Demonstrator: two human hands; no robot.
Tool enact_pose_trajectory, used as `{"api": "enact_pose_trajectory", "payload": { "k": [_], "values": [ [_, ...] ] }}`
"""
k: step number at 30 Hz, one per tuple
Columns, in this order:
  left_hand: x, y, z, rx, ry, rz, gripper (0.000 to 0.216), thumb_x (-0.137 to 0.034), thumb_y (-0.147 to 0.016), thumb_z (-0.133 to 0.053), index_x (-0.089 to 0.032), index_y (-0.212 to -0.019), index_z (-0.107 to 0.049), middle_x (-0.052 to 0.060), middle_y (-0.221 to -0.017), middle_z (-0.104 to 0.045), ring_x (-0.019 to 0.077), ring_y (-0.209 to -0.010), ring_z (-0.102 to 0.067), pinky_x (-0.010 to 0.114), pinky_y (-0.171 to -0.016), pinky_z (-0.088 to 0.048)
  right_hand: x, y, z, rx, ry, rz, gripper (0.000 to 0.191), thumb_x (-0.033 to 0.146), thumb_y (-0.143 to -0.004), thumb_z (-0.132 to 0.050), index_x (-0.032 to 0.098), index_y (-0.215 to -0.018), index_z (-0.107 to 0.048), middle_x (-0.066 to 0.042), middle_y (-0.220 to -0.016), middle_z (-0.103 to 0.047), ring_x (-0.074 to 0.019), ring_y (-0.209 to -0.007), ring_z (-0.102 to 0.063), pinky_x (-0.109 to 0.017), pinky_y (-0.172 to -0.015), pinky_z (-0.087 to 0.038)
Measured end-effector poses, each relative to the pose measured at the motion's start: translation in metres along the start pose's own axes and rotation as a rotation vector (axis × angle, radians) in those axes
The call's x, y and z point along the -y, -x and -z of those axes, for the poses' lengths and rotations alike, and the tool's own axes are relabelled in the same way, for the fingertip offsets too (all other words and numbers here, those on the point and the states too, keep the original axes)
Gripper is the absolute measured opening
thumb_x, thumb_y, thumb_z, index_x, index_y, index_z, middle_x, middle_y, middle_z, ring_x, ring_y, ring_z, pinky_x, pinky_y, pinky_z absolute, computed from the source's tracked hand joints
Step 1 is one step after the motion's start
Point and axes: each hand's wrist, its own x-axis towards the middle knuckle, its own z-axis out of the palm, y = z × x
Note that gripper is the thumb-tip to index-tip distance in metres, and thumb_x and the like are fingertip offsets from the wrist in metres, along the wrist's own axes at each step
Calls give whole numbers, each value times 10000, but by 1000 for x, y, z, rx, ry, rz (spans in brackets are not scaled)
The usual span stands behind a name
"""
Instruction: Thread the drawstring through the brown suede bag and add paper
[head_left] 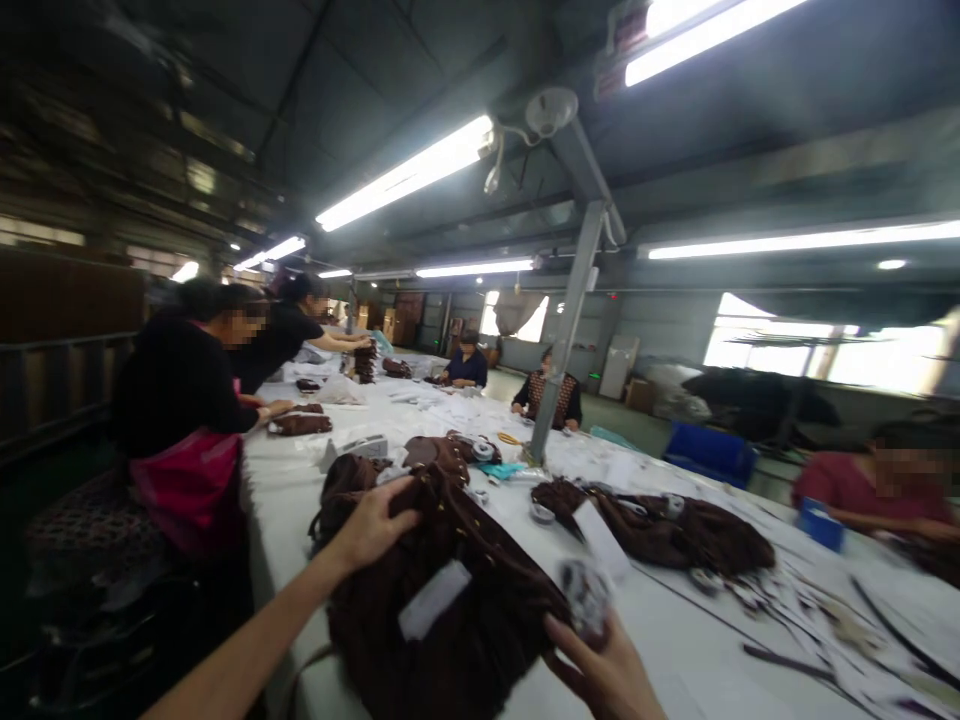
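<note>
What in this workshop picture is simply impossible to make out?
- Head view: the small grey thing at the right hand is motion-blurred; its kind is unclear.
- The white tag on the brown bag is too blurred to read.
- The left hand covers part of the bag.
- The right hand's wrist is cut off by the bottom edge.

Two hands (375, 525), five co-workers (180, 385)

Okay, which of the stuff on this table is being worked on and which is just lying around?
In hand:
left hand on the brown bag
right hand by its white tag

Lying about:
second brown bag
yellow scissors
white table
</note>
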Motion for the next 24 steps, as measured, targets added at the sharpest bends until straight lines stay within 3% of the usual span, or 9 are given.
{"api": "enact_pose_trajectory", "payload": {
  "k": [4, 8, 13, 19, 22, 24],
  "values": [
    [27, -24, 27, 1, -31, 35, 543, -349, -717, -661, -115, -1199, -569, 82, -1190, -640, 291, -1106, -565, 427, -1019, -381, 0, -26, -28, 180, -25, 0, 711, 343, -551, -843, 198, -1157, -500, -69, -937, -702, -245, -828, -653, -390, -743, -532],
    [39, -37, 42, 26, -36, 34, 586, -422, -691, -701, -158, -1201, -583, 60, -1198, -643, 302, -1109, -568, 400, -979, -437, -12, -40, -36, 270, -95, 74, 744, 310, -586, -826, 207, -1221, -453, -64, -1029, -687, -271, -937, -632, -426, -827, -506],
    [46, -47, 47, 47, -112, 36, 600, -446, -687, -707, -183, -1212, -586, 57, -1169, -660, 312, -1103, -572, 408, -985, -433, -30, -49, -35, 267, -125, 55, 773, 263, -573, -830, 214, -1243, -447, -83, -1205, -614, -277, -1015, -611, -413, -858, -496],
    [52, -51, 49, 87, -229, 36, 612, -479, -707, -675, -171, -1226, -574, 68, -1199, -644, 319, -1105, -567, 419, -991, -419, -47, -52, -32, 232, -84, 65, 896, 257, -602, -811, 233, -1357, -332, -99, -1250, -581, -249, -936, -638, -419, -865, -494],
    [47, -66, 55, 114, -316, -9, 579, -477, -708, -669, -171, -1194, -601, 62, -1175, -659, 302, -1105, -571, 403, -1008, -401, -47, -65, -41, 229, -68, 80, 955, 237, -606, -795, 274, -1396, -260, -89, -1266, -572, -234, -884, -650, -406, -809, -526],
    [40, -89, 67, 69, -363, -16, 547, -439, -692, -690, -163, -1160, -625, 43, -1139, -679, 280, -1093, -578, 372, -1011, -396, -41, -85, -58, 280, -64, 90, 1014, 232, -616, -776, 269, -1427, -168, -91, -1206, -609, -235, -859, -658, -400, -766, -542]
  ]
}}
